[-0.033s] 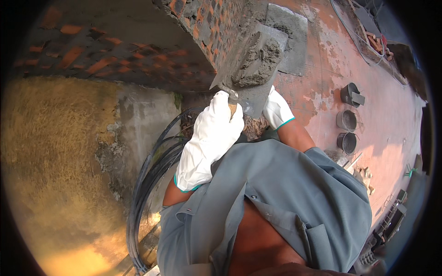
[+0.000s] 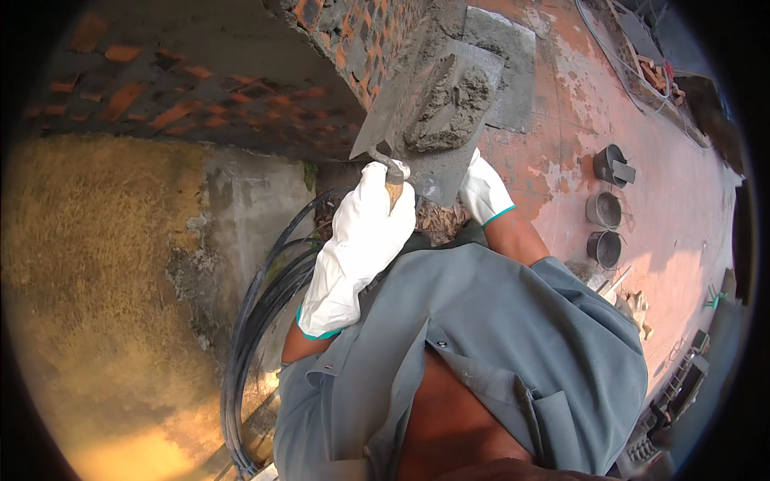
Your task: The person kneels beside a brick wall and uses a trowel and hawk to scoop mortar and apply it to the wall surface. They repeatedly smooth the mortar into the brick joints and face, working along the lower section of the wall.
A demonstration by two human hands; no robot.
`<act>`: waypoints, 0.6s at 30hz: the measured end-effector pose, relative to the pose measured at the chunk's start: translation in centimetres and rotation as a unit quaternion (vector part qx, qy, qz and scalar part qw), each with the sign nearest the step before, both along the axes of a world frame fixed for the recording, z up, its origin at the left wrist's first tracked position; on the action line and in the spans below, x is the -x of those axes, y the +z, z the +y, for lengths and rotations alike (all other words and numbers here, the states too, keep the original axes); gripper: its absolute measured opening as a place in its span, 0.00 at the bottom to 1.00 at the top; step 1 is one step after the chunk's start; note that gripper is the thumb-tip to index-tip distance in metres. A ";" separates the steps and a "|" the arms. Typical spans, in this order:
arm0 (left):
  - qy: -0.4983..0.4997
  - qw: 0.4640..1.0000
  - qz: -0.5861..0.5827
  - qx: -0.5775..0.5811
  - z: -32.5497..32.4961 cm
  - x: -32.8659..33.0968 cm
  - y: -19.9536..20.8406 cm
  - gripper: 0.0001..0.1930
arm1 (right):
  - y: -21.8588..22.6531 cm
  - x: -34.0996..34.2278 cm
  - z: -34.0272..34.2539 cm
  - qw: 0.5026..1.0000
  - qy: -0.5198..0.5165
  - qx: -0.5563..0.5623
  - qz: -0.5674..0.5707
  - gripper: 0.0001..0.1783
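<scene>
My left hand [image 2: 365, 232], in a white glove with a green cuff edge, is closed round the wooden handle of a trowel [image 2: 377, 132]. Its grey, mortar-smeared blade points away from me, close to the corner of the brick wall [image 2: 377, 48]. Beside it my right hand [image 2: 484, 188], gloved the same way, grips the near edge of a flat mortar board [image 2: 481, 64]; the fingers beneath it are hidden. A lump of wet grey mortar [image 2: 449, 108] lies on the board, next to the trowel blade.
Under and beyond the board lies another mortar-covered sheet [image 2: 513, 88] on the reddish floor [image 2: 553, 192]. Several dark buckets [image 2: 603, 210] stand to the right. Coiled black hoses [image 2: 261, 321] run along the left, by a yellowish wall [image 2: 104, 264]. Bricks [image 2: 654, 76] lie far right.
My left hand and the trowel have shifted slightly left, with the blade's near corner farther from the board. My right hand, the board and the mortar look almost unmoved.
</scene>
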State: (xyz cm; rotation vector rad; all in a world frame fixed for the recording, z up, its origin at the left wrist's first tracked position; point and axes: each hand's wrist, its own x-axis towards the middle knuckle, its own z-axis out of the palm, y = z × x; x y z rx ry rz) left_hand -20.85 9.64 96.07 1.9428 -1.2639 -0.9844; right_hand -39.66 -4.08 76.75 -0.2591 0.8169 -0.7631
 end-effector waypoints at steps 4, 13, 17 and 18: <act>0.088 0.901 0.406 -0.121 0.4 -1.6 -0.2 0.21 | 1.4 -0.1 -0.7 1.000 0.014 0.016 -0.003 0.30; 0.023 0.848 0.529 -0.008 -3.5 -1.1 -0.7 0.18 | 3.1 -5.0 -4.4 0.988 0.048 0.129 0.068 0.30; 0.023 0.917 0.399 -0.013 -4.3 -0.5 0.9 0.14 | 3.0 -6.8 -5.3 0.979 0.065 0.167 0.099 0.30; 0.027 0.947 0.319 -0.031 -4.8 0.1 0.9 0.17 | 2.9 -6.8 -5.0 0.977 0.076 0.170 0.106 0.30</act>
